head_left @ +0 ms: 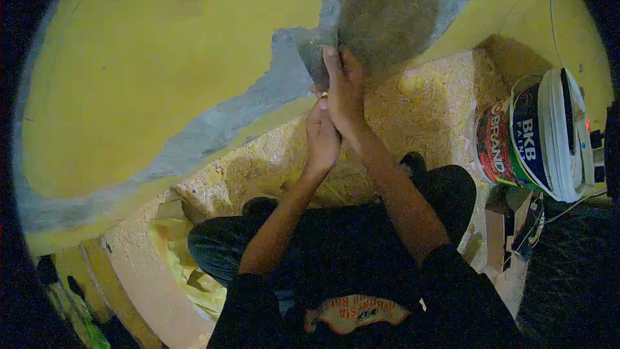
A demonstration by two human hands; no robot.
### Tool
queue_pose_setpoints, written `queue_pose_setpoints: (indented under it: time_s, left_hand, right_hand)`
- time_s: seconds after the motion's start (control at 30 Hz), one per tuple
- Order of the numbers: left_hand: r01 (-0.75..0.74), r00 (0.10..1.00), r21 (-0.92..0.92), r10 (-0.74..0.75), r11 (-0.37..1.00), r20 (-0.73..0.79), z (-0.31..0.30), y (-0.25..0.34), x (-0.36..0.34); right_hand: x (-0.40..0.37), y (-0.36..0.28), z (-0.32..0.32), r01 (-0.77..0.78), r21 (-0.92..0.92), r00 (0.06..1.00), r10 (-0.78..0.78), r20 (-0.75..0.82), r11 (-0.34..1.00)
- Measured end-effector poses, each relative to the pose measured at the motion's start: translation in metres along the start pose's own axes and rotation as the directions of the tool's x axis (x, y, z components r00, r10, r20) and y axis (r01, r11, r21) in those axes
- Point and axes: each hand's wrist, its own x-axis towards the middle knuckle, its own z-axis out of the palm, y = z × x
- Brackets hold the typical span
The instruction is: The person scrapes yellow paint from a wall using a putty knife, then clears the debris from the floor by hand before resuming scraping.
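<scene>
A putty knife [309, 57] with a wide, flat grey blade points up against the patched wall, its edge at the border of the grey filler. My right hand [347, 87] grips it, thumb stretched along the blade. Just below, my left hand [322, 134] is closed around the lower end, pressed close to the right wrist; the handle is mostly hidden by the fingers. Grey filler [226, 123] runs in a band over the yellow wall [161, 58], and a darker brownish patch [387, 19] shows right of the blade.
A paint bucket [510, 142] marked BKB Paint stands at my right, with a cable near it. A cardboard box [497, 232] is below it. Crumpled yellow plastic [187, 265] lies left of my knees. Tools [77, 310] lie at lower left.
</scene>
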Motion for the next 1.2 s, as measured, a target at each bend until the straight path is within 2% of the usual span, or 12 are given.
queue_pose_setpoints:
  time_s: [0.03,0.1,0.23,0.4,0.5,0.73,0.8,0.93,1.03,1.1,1.13,1.2]
  left_hand:
    - [0.009,1.0,-0.001,-0.009,1.0,-0.001,-0.003,-0.001,-0.001]
    - [0.081,0.988,0.062,-0.088,0.995,0.13,-0.01,0.001,0.002]
    - [0.201,0.966,0.092,-0.213,0.975,0.149,-0.007,0.012,0.001]
    - [0.082,0.98,0.017,-0.083,0.997,0.181,-0.003,0.008,-0.001]
    - [0.103,0.982,0.105,-0.118,0.989,0.146,-0.006,0.006,0.001]
    - [0.152,0.98,0.015,-0.152,0.988,0.125,-0.003,0.017,0.003]
    - [0.079,0.984,-0.023,-0.075,0.997,0.16,-0.006,0.023,0.01]
    - [0.075,0.982,-0.012,-0.072,0.997,0.175,-0.005,0.031,0.009]
    - [-0.04,0.993,0.111,0.027,0.993,0.116,-0.005,0.024,0.004]
    - [-0.05,0.995,0.061,0.045,0.997,0.09,-0.006,0.016,0.003]
    - [-0.045,0.995,0.06,0.04,0.997,0.087,-0.008,0.013,0.002]
    - [-0.112,0.992,0.191,0.12,0.975,-0.03,-0.017,0.009,0.004]
  right_hand:
    - [0.005,0.009,-0.003,-0.007,-0.004,1.0,0.007,-0.005,1.0]
    - [0.019,0.02,-0.006,0.255,-0.138,0.967,-0.254,0.023,0.957]
    - [0.022,0.012,-0.014,0.227,-0.154,0.973,-0.218,0.073,0.962]
    - [0.024,0.004,-0.016,0.22,-0.267,0.971,-0.184,0.15,0.938]
    - [0.023,0.005,-0.014,0.212,-0.224,0.972,-0.183,0.146,0.951]
    - [0.025,-0.003,-0.009,0.196,-0.31,0.977,-0.158,0.143,0.93]
    - [0.025,-0.008,-0.003,0.263,-0.15,0.959,-0.241,0.15,0.953]
    - [0.024,-0.011,-0.002,0.32,-0.214,0.946,-0.299,0.127,0.923]
    - [0.019,-0.004,-0.008,0.296,-0.07,0.944,-0.28,0.172,0.953]
    - [0.018,-0.003,-0.022,0.073,-0.166,0.938,-0.011,0.347,0.983]
    - [0.017,-0.005,-0.029,0.068,-0.17,0.938,-0.005,0.346,0.983]
    - [0.019,-0.019,-0.035,-0.06,-0.365,0.711,0.297,0.637,0.929]
